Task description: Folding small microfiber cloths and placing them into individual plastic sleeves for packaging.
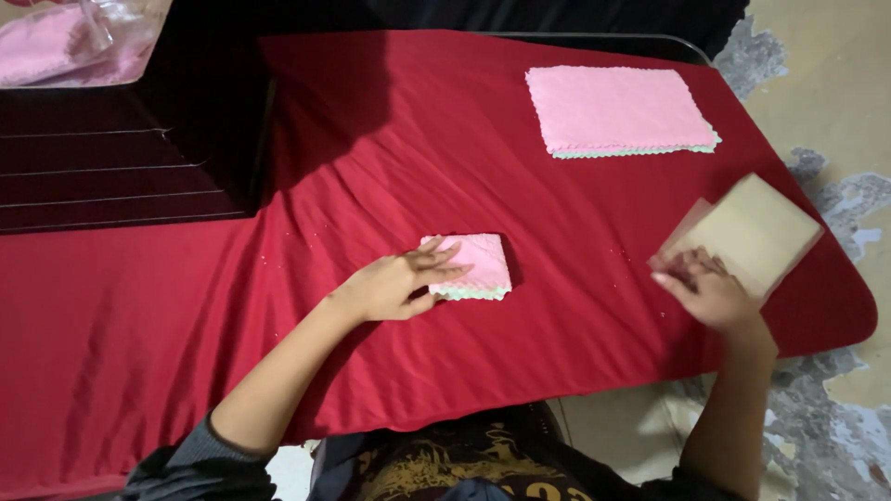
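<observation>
A small folded pink cloth (481, 264) with a pale green edge lies mid-table on the red tablecloth (371, 167). My left hand (399, 283) rests flat on its left part, fingers spread. My right hand (710, 289) is at the near corner of a stack of tan cardboard sheets (756, 232) on the table's right side, fingers on the stack's corner. A stack of flat pink cloths (617, 109) with a green one at the bottom lies at the far right.
A dark box or shelf (121, 148) stands at the far left, with a clear plastic bag of pink cloths (65, 37) on it. The table's right edge drops to a worn concrete floor (835, 102).
</observation>
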